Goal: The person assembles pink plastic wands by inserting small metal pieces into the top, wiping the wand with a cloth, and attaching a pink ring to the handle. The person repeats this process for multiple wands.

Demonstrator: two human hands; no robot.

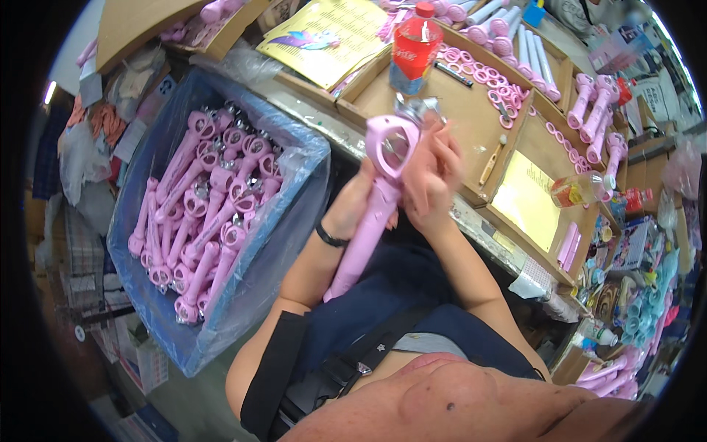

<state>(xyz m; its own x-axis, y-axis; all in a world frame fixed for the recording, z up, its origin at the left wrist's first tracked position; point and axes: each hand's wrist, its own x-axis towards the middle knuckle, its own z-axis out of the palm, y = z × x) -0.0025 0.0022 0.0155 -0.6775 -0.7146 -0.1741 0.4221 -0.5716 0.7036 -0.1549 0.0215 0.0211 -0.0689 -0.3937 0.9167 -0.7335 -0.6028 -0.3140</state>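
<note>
As the left hand [353, 205] wraps its fingers behind the wand [377, 210] mid-frame, apparently to steady it, I see the right hand [433, 171] beside its head — fingers too blurred to tell.

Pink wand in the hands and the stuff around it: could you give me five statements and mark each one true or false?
1. The left hand is on the handle of the pink wand. True.
2. The blue-lined bin is on the person's right. False: the blue-lined bin is on the left.
3. A red-capped bottle stands in the cardboard tray. True.
4. The wands piled in the bin are green. False: the piled wands are pink.
5. The black pen is in the right hand. False: the black pen lies near the bottle.
</note>
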